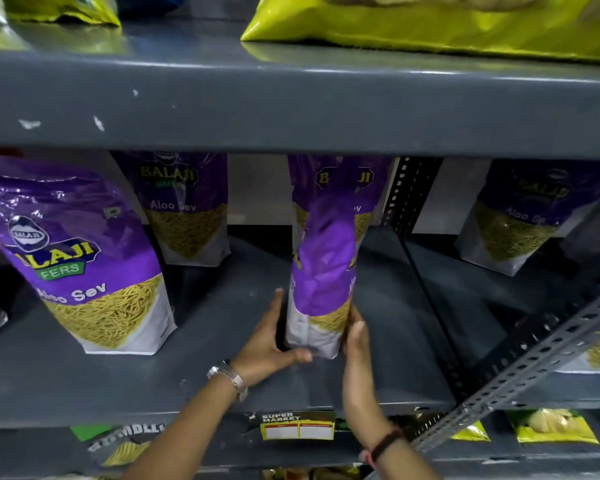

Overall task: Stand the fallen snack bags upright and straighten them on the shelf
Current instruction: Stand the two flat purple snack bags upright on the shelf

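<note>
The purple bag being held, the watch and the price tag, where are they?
purple bag [321, 271], head view, its purple middle.
watch [234, 377], head view, the band on the left wrist.
price tag [298, 427], head view, its yellow front.

Purple snack bag [323, 265], upright on grey shelf [222, 382], turned edge-on, slightly creased. Matching Aloo Sev bags [84, 268] standing left, behind and right, front-facing.
</note>
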Available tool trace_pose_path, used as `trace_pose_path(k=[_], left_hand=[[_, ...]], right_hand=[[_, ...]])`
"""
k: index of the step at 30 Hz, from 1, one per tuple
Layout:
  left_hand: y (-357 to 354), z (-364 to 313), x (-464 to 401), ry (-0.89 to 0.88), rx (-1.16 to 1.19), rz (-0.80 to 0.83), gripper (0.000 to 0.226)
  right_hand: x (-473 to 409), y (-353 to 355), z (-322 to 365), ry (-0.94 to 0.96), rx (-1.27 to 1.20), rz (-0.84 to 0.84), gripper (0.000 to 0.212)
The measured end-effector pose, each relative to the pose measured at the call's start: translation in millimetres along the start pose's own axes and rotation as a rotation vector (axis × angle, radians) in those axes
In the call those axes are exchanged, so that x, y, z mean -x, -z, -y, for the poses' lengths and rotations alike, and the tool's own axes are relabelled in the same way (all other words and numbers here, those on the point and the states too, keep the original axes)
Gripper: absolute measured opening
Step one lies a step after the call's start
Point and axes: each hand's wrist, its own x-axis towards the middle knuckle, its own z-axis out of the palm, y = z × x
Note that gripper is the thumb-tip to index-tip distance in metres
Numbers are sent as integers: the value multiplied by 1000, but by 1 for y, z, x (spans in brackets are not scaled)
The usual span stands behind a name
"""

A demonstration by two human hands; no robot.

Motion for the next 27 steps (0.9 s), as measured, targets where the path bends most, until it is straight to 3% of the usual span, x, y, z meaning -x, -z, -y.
trace_pose_path(k=[3,6,9,11,14,16,17,21,24,27], left_hand=[[-1,11,3,42,-10,-108,137],[-22,23,8,17,-33,-184,123],[-23,28,-1,15,-26,-245,89],[-8,28,-8,25,-18,-203,70],[14,33,-12,-1,-36,-201,45],[18,34,-10,3,-32,-239,31],[18,34,-8,0,-27,-238,29],[13,35,-5,26,-73,-224,45],[6,34,-5,82,-285,-248,59],[2,34,-9,107,-441,-236,57]], right_hand=[[-4,5,-1,15,70,-153,61],[-43,17,10,-24,84,-137,49],[-65,21,11,-95,74,77,51],[-60,21,6,-95,102,155,55],[-43,27,-2,-1,122,82,60],[-34,36,-6,9,165,29,48],[-32,42,-9,6,212,37,49],[-38,58,-9,-22,510,196,95],[-45,58,-13,64,662,251,82],[-46,55,-17,63,745,162,68]])
